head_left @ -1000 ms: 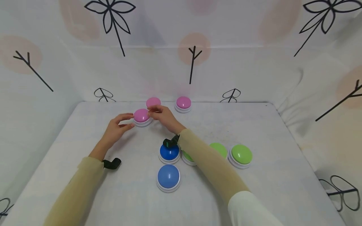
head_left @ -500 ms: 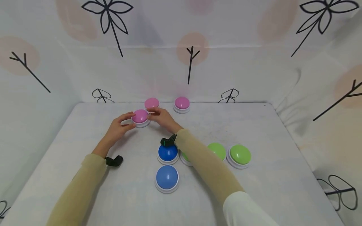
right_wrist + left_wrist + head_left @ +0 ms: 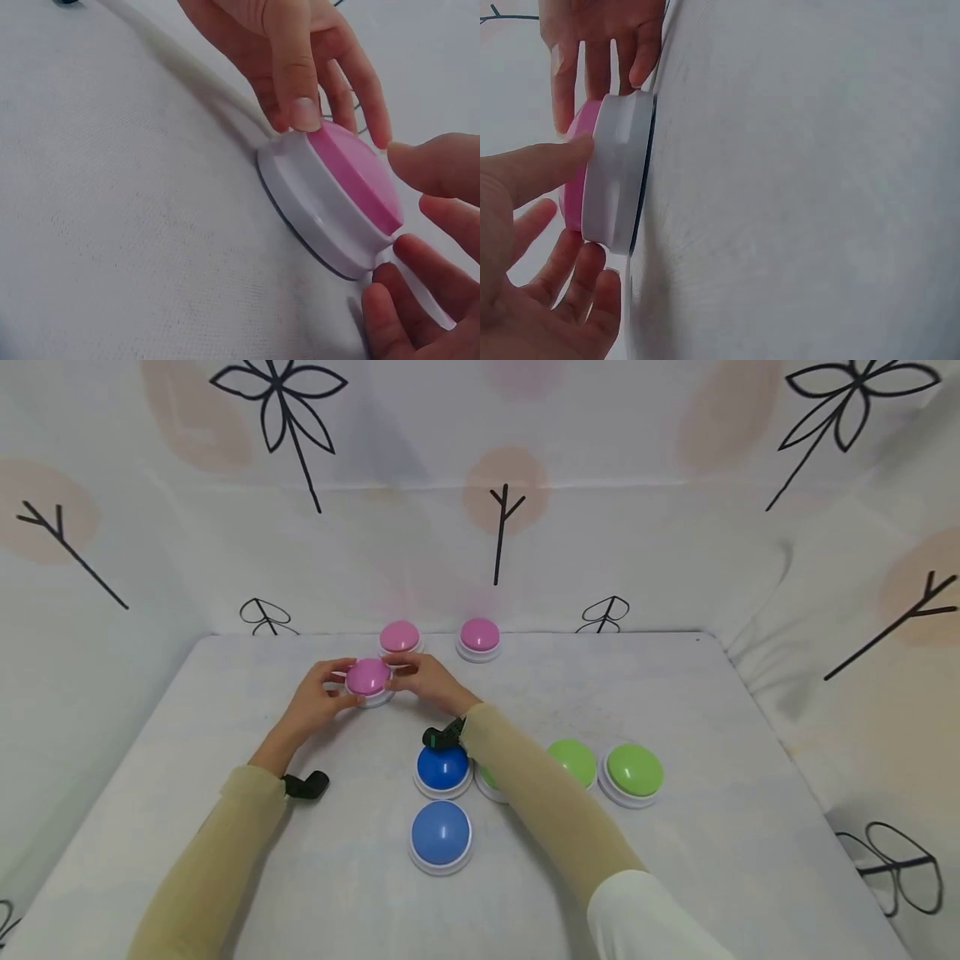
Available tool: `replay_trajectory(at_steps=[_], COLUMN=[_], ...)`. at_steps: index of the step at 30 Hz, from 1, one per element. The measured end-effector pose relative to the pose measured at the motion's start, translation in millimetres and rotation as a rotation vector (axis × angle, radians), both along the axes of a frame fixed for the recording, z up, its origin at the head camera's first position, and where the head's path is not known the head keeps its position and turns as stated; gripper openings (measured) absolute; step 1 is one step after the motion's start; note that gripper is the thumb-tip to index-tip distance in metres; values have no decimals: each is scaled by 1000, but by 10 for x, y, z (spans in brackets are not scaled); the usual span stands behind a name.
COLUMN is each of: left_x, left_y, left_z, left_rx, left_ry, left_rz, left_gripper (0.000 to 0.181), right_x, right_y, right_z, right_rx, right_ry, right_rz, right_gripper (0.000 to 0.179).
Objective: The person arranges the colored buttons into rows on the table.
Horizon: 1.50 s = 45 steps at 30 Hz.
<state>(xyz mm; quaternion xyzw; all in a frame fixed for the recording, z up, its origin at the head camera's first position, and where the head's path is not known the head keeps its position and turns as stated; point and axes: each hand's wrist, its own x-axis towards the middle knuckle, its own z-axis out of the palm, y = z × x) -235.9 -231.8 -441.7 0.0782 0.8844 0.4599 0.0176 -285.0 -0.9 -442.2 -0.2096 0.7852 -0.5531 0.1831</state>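
Note:
A pink push button (image 3: pixel 367 677) on a white round base sits towards the back left of the table, between both hands. My left hand (image 3: pixel 313 700) grips its left side, the thumb lying on the edge of the dome in the left wrist view and the fingers spread around the base. From the other side my right hand (image 3: pixel 433 683) holds it, fingers against the base (image 3: pixel 319 202) in the right wrist view. Whether the base touches the table or is slightly raised, I cannot tell. Just behind stands a second pink button (image 3: pixel 399 636), partly covered by the right hand.
Another pink button (image 3: pixel 480 635) stands at the table's back edge. Nearer are a dark blue button (image 3: pixel 442 767), a lighter blue one (image 3: pixel 440 833) and green buttons (image 3: pixel 635 770), some partly hidden by the right sleeve (image 3: pixel 547 793). Patterned cloth walls (image 3: pixel 375 543) enclose the white table (image 3: pixel 337 877).
The pink button between the hands has shifted slightly towards me, away from the one behind it. Both hands have closed in on it and moved with it.

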Motion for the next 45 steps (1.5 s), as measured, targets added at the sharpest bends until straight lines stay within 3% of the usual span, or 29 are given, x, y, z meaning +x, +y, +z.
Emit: replay_trajectory(at_steps=[11,18,28,36,45], left_x=[-31,-29,-16,30,109], left_y=[38,74,120,120,167], left_z=[-5,11,89,138,239], left_rx=[-59,-97,-43,13,38], left_ry=[-61,-2,36,46,58], left_rz=[-20,12,4,-23,-5], left_gripper=[69,64,62,62,62], right_x=[5,12,-1,39,111], right_y=[-10,16,10,45,117], right_z=[-49,-30,77,184,348], right_rx=[11,31,39,37,27], right_ry=[5,41,49,91,124], right_rz=[29,11,-61,-21,20], right_gripper=[53,53,51,55,57])
